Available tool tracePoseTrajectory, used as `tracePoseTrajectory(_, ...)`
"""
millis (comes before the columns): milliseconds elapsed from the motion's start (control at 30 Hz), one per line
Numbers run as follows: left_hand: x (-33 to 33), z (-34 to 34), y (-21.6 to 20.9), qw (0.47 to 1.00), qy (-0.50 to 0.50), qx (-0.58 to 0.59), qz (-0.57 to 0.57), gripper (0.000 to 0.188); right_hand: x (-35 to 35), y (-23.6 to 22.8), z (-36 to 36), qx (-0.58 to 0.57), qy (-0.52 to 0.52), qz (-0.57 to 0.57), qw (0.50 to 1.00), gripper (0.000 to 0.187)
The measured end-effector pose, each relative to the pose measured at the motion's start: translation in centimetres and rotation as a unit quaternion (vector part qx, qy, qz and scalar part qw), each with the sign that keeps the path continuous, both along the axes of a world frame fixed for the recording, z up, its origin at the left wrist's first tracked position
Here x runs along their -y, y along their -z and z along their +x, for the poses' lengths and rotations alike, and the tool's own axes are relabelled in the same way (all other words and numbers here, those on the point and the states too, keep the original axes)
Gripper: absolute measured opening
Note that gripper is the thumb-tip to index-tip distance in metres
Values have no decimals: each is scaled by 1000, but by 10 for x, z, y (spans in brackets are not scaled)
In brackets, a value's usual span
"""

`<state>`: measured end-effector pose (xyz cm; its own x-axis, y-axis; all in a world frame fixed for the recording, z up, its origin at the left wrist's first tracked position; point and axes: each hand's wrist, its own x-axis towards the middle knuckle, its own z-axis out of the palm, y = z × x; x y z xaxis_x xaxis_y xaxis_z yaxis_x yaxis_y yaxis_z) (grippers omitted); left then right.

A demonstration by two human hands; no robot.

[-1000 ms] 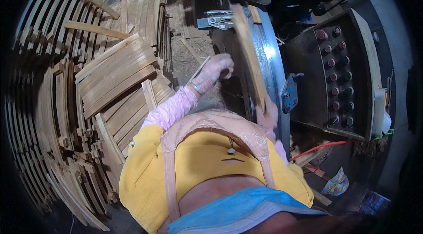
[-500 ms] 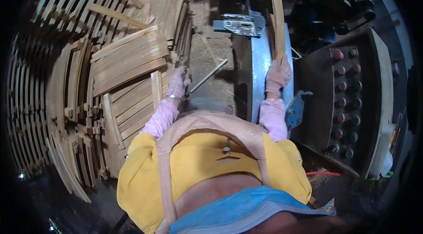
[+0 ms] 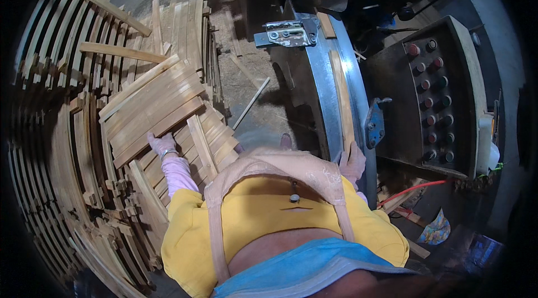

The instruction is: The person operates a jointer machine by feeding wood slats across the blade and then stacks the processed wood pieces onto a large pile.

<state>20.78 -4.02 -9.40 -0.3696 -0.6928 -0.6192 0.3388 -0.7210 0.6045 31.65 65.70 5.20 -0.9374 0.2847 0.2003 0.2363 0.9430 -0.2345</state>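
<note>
My right hand [image 3: 353, 163], in a light glove, grips the near end of a long wooden strip [image 3: 341, 93]. The strip lies lengthwise on the shiny metal bed [image 3: 327, 82] of a machine. Ahead of it, a second wood piece [image 3: 325, 25] rests on the same bed, partly under a metal cover. At the left, my gloved left hand [image 3: 162, 145] is at the near edge of a stack of wooden strips [image 3: 154, 99]. Its fingers are apart at the front strip's edge, and I see nothing lifted in them.
A control panel [image 3: 434, 102] with several round buttons stands right of the bed. A blue clamp [image 3: 374, 124] sits at the bed's right edge. Curved wood pieces [image 3: 33, 174] are piled far left. A thin stick [image 3: 251, 103] lies on the sawdust-covered floor; a red hose [image 3: 414, 188] runs lower right.
My right hand has drawn back toward me, and its strip now lies lower along the bed. My left hand has moved left and nearer to me, to the stack's edge. The view has shifted.
</note>
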Motion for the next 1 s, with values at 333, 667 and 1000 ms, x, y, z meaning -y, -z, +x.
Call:
tracePoseTrajectory(333,-74,13,-60,937,102,223,-249,48,1,29,-234,-112,-80,85,987,46)
tracePoseTrajectory(667,-258,-146,-180,911,289,-65,-286,35,100,-57,-297,74,-212,-254,941,59)
tracePoseTrajectory(1000,-424,-119,-170,628,718,-121,-277,62,28,-44,-47,50,-44,-146,987,60)
